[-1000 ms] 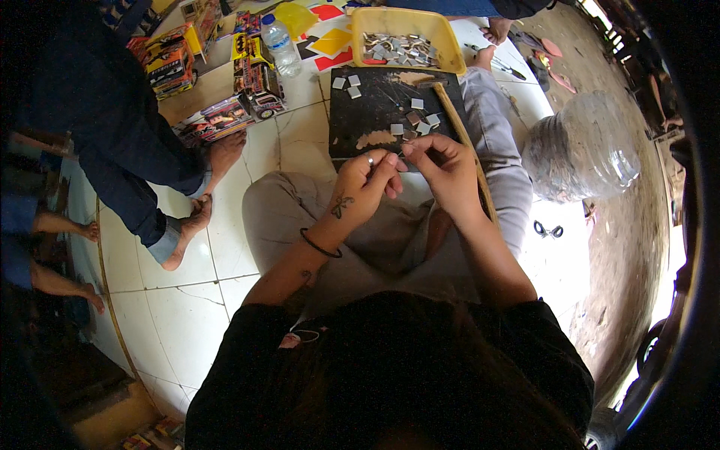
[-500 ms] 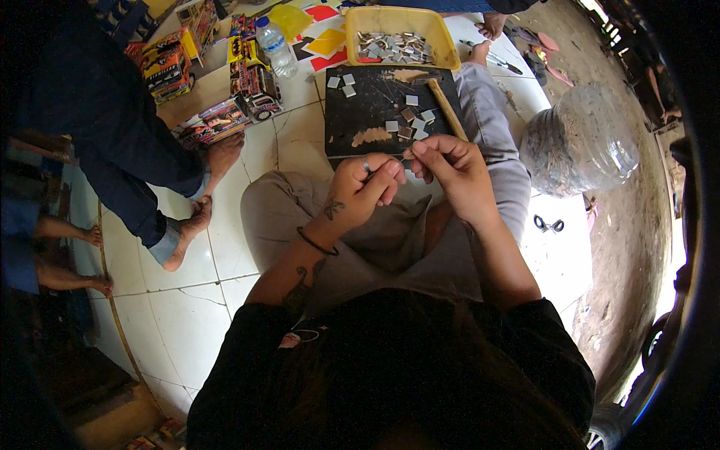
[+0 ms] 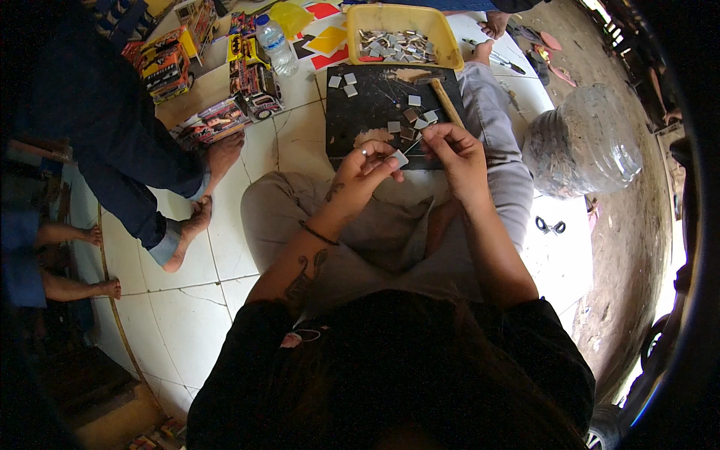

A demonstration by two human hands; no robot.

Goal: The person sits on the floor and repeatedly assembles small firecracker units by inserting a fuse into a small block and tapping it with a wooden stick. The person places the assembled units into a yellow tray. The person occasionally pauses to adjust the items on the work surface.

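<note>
My left hand pinches a small pale square piece between thumb and fingers. Facing it, my right hand grips a thin, needle-like rod, whose near end reaches the square. Whether the rod enters the square or only touches it, I cannot tell. Just beyond both hands lies a black board. Several loose grey-white squares, a brown square and a few thin pins rest on it. A hammer with a wooden handle lies along the board's right side.
A yellow plastic tub full of small squares stands behind the board. Toy trucks, a water bottle and coloured sheets are at far left. Black scissors and a large clear jug lie right. Another person's feet stand left.
My left hand has turned and opened up slightly, bringing the pale square into sight. My right hand has drawn a little away to the right, and the thin rod now shows between the hands.
</note>
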